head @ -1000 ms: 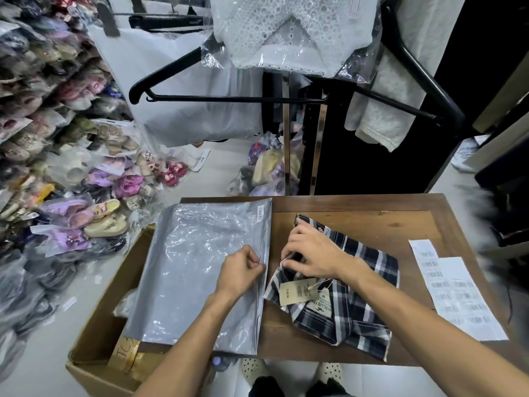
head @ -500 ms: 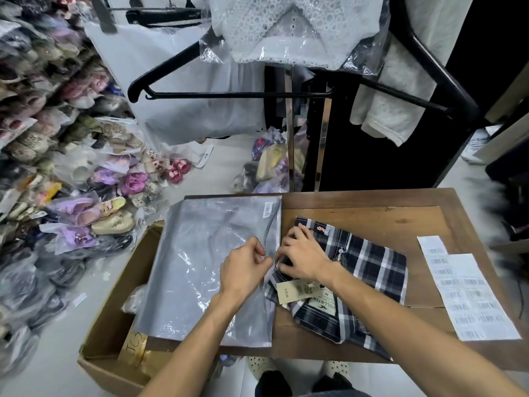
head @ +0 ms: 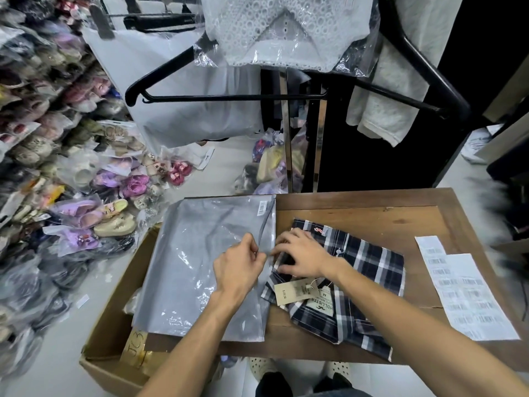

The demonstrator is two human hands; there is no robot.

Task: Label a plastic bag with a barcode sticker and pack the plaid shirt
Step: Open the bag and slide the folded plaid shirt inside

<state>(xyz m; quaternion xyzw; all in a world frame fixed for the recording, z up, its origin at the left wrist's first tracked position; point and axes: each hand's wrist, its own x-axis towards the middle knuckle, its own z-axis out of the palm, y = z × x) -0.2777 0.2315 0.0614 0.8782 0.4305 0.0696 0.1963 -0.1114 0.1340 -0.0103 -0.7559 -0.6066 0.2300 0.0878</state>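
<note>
Two hands meet at frame centre: left hand (head: 239, 263) pinches the plastic bag (head: 200, 265) open edge; right hand (head: 303, 256) lies flat, fingers spread, on the plaid shirt (head: 352, 279) just right of it. Barcode sticker (head: 262, 208) already on bag's upper corner. Risks: thin film slips from pinch, mouth shuts; hang tag (head: 292, 292) snags the lip; bag overhangs worktop (head: 400, 213) w/ cardboard box (head: 114, 310) below, so may slide off.
</note>
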